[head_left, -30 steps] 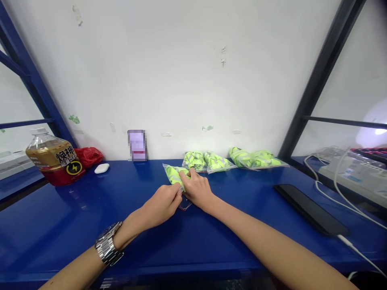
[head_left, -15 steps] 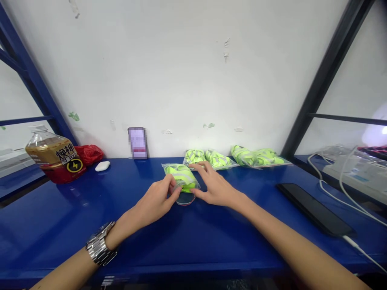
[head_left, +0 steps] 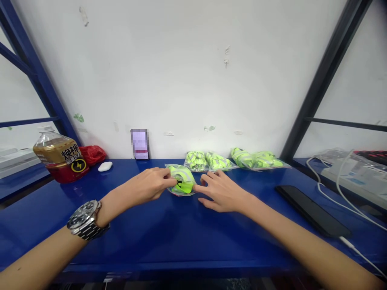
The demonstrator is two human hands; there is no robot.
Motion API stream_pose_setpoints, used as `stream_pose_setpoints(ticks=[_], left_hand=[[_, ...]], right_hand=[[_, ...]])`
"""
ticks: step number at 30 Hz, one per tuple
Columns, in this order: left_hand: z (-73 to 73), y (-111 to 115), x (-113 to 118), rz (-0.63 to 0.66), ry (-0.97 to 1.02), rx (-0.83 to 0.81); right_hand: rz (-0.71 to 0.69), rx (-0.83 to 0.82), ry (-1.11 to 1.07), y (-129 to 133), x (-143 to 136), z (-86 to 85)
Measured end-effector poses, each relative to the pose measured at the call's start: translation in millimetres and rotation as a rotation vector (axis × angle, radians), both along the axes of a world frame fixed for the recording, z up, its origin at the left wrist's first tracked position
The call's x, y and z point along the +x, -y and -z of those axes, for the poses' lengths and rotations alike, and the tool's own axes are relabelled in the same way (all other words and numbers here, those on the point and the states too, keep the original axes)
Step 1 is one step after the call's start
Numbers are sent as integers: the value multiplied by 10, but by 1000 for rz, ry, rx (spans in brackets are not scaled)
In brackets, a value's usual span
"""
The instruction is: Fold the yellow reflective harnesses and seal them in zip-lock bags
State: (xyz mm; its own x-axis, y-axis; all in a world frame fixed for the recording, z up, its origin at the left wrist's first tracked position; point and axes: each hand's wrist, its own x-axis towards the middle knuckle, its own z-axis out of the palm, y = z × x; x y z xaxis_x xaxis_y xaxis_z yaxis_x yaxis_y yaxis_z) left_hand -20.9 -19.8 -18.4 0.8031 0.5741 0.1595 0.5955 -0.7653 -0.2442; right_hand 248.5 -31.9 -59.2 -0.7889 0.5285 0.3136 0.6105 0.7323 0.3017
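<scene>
A clear plastic bag holding a folded neon-yellow and grey reflective strap [head_left: 183, 177] lies on the blue table [head_left: 169, 237]. My left hand [head_left: 151, 184], with a metal watch on the wrist, pinches the left side of this bag or its strap between thumb and fingers. At the bag's right edge, my right hand [head_left: 222, 192] touches it with the index finger, thumb apart and the other fingers loosely bent. Behind them, by the wall, lie more bagged neon straps [head_left: 196, 160], [head_left: 266, 159].
At the left stand a drink bottle [head_left: 60, 155], a red plastic bag [head_left: 93, 154] and a white case [head_left: 105, 166]. A phone [head_left: 140, 144] leans on the wall. A black phone [head_left: 311, 209] with a white cable lies right, near a power strip [head_left: 353, 173].
My left hand has shifted up and its wrist has turned, showing the watch face. My right hand has moved slightly right and its fingers have curled. The camera view has shifted slightly.
</scene>
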Motion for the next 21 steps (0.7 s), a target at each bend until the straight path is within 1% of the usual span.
stream_pose_setpoints(ticks=[2, 4, 10, 13, 16, 18, 21], left_hand=[[-99, -9, -26, 6, 57, -44], [-194, -20, -35, 16, 138, -82], [-470, -67, 15, 11, 295, -88], [-580, -70, 43, -11, 342, -140], [-659, -51, 77, -39, 367, -254], [-696, -39, 96, -64, 365, -306], [-735, -32, 101, -76, 340, -318]], right_hand=[[-29, -65, -17, 4, 12, -101], [-73, -137, -95, -4, 8, -204], [-250, -316, -566, -69, -37, -517], [-267, -338, -731, -110, -30, -631], [-264, -307, -746, -128, -4, -688], [-272, -306, -685, -128, 13, -697], [-250, -307, -541, -132, 20, -690]])
